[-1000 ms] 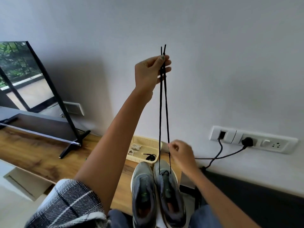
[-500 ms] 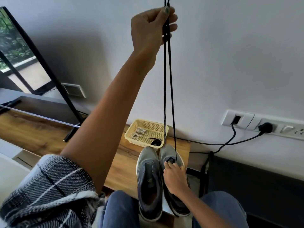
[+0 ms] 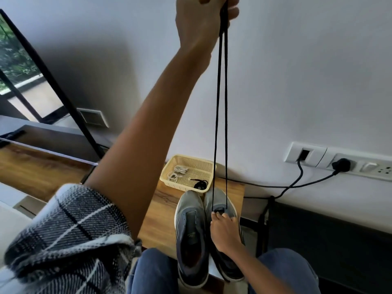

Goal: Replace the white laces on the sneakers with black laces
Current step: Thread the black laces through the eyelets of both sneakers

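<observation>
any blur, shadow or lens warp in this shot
Head view: wide-angle warp bends the socket strip and TV edges; the left hand, cut off at the top, casts a soft shadow on the wall; the sleeve looks slightly soft; lace stays sharp.

You're in a home room: plain white wall [image 3: 297,71], wooden worktop [image 3: 161,219] with a flat-screen TV [image 3: 31,71] on its stand at 9 o'clock. A wall socket strip [image 3: 339,164] with plugged cables sits at 3 o'clock, a small plastic basket [image 3: 169,177] against the wall.
</observation>
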